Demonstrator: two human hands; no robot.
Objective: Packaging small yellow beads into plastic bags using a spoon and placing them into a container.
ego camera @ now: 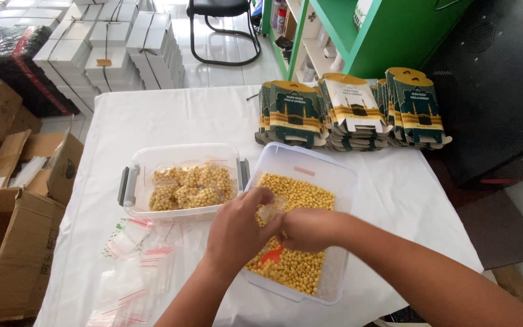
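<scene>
Risk entry: left hand point(237, 230) and right hand point(307, 229) pinch one small bag point(270, 212) over the tub point(334, 175) near the bench's point(171, 115) front edge; loose grip likely spills chickpeas point(298, 194).

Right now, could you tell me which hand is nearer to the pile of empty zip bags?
Left. The left hand is just right of the empty zip bags; the right hand is farther right, over the tub of yellow beans.

Left hand point(237, 229) and right hand point(307, 229) meet, fingers pinched together.
</scene>
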